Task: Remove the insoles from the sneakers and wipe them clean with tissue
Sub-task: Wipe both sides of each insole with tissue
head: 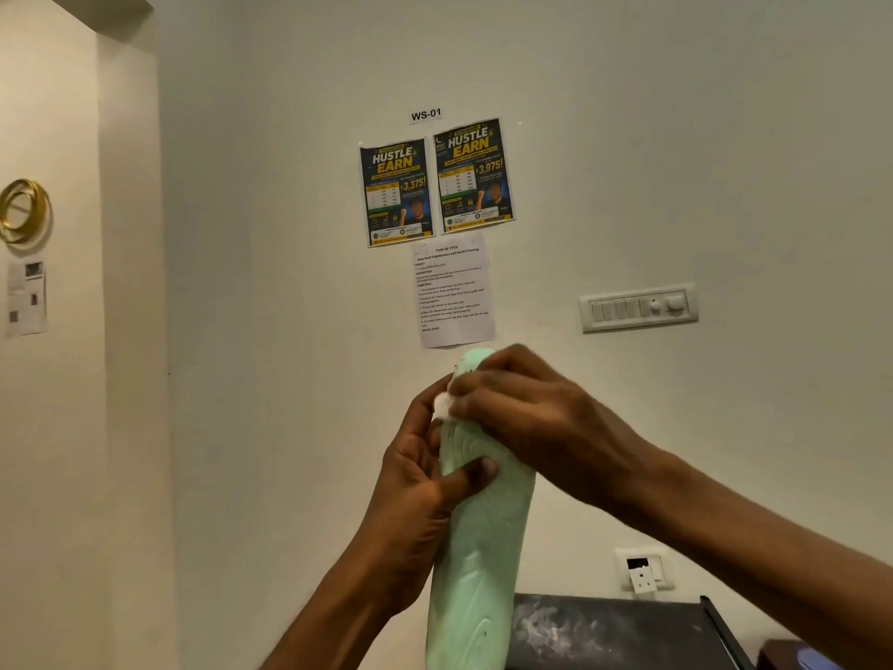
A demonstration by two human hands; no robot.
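Closest to the lens is the lower end of the pale green insole [476,548], which drops out of view at the bottom edge; from there its long axis rises almost upright, tilting slightly to the right, so the rounded top end pokes out just above the hands.

On its left side, the left hand [415,505] is closed around the insole at about mid-length, thumb laid across the ribbed near face and fingers wrapped behind, steadying it. Between the two hands, at the insole's upper left edge, a small white wad of tissue [442,404] shows. To the right, the right hand [522,408] comes in from the lower right with its forearm slanting up, fingers curled and pinching that tissue against the insole near the top end.

Judging by this, wiping is under way at the upper part. Most of the uncleaned run lies below the right hand, toward the camera, so the next stroke would likely travel down along the long axis, with the left hand needing to shift out of the path.

Beyond and lower right of the hands sits a dark bench [618,631]; no sneakers are in view.
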